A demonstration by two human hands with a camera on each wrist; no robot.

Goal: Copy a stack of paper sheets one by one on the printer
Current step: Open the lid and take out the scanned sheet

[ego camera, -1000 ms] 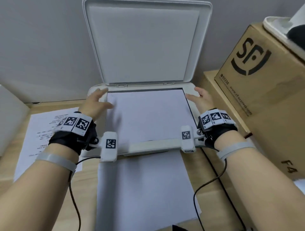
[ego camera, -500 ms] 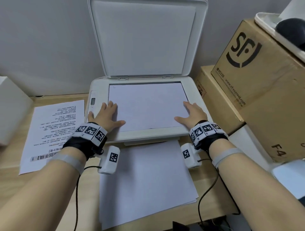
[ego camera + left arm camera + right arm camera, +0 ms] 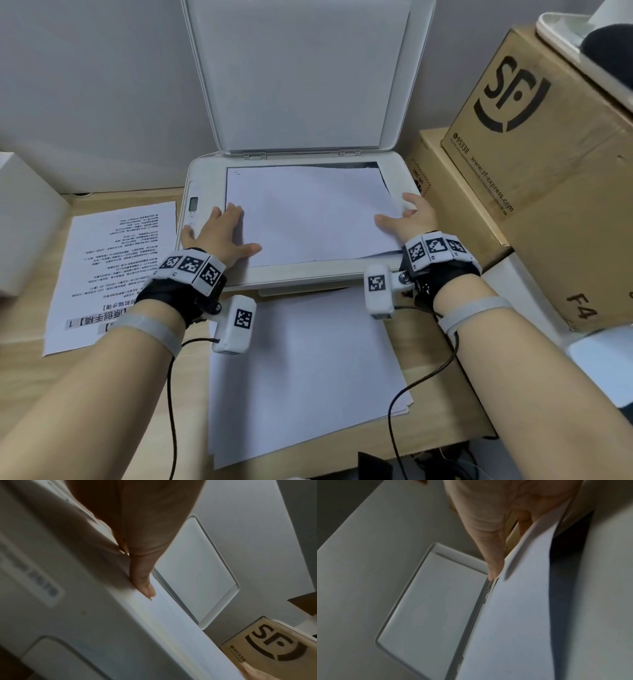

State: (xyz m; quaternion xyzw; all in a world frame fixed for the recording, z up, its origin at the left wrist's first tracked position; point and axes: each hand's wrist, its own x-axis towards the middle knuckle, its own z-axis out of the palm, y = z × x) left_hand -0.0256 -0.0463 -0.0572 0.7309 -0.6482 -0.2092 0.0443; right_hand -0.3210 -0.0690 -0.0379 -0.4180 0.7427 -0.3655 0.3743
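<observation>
Both forearms reach forward side by side, each wrist wrapped in a black band. The left hand (image 3: 224, 236) lies flat, palm down, fingers straight and together, thumb spread out to the side. The right hand (image 3: 409, 217) is raised a little, its thumb and fingers pinching the edge of a sheet (image 3: 308, 212).

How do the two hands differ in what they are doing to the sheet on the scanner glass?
The left hand lies flat, pressing the sheet down near its left edge; the right hand pinches the right edge and lifts it off the glass. Both touch the same sheet, under the open lid.
</observation>
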